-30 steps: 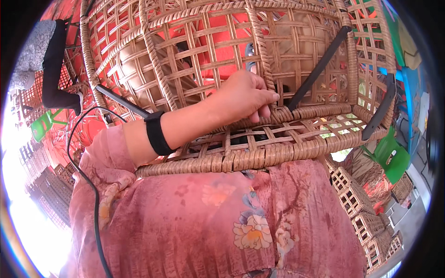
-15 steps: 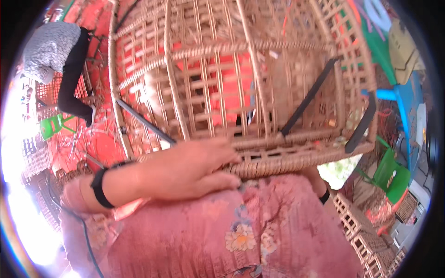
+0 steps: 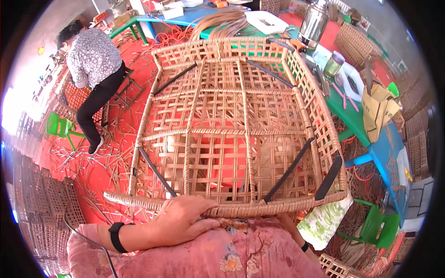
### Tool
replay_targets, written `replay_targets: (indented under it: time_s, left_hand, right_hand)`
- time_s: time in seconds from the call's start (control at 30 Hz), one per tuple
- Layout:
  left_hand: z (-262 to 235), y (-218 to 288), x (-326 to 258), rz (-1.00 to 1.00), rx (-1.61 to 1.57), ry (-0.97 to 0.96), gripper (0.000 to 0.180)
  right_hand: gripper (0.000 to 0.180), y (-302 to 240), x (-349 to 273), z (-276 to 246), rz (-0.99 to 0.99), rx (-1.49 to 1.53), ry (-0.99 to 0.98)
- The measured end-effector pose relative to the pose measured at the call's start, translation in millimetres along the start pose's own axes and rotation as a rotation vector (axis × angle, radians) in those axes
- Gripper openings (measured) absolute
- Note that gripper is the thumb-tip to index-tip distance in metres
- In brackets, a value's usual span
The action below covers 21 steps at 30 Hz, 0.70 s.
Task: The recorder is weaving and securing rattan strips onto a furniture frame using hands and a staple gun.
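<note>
A large woven wicker basket (image 3: 218, 134) with openwork sides and wrapped rims lies across my lap, reaching away from me. Dark strips (image 3: 289, 169) run diagonally at its corners. My left hand (image 3: 185, 217), with a black band at the wrist, is closed over the middle-left of the near rim, thumb on my side. My right forearm (image 3: 296, 235) goes under the near rim on the right, and the basket hides the fingers of that hand. Below the rim lies my pink flowered garment (image 3: 199, 257).
A green and blue table (image 3: 366, 127) curves behind and to the right, bearing a steel flask (image 3: 314, 25), a jar (image 3: 333, 64) and a tan bag (image 3: 378, 109). Green stools (image 3: 380, 224) stand nearby. A person (image 3: 95, 69) sits at far left. Cane scraps (image 3: 106, 180) litter the red floor.
The view has tipped up and back, so the basket's far end and the table now show. My left hand stays on the near rim, which appears lower in the picture.
</note>
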<state>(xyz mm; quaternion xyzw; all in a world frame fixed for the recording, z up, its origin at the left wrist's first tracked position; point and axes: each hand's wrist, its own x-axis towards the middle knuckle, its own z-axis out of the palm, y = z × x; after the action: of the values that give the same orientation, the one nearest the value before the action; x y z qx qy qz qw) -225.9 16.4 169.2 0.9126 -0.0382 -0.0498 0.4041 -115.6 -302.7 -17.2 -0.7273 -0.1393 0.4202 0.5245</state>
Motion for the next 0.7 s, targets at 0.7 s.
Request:
replay_targets:
  time_s: [0.7]
  left_hand:
    - [-2,19,-10,-0.116,0.248,0.360,0.031]
  right_hand:
    - [0.033,-68,43,0,-0.040,0.060,-0.311]
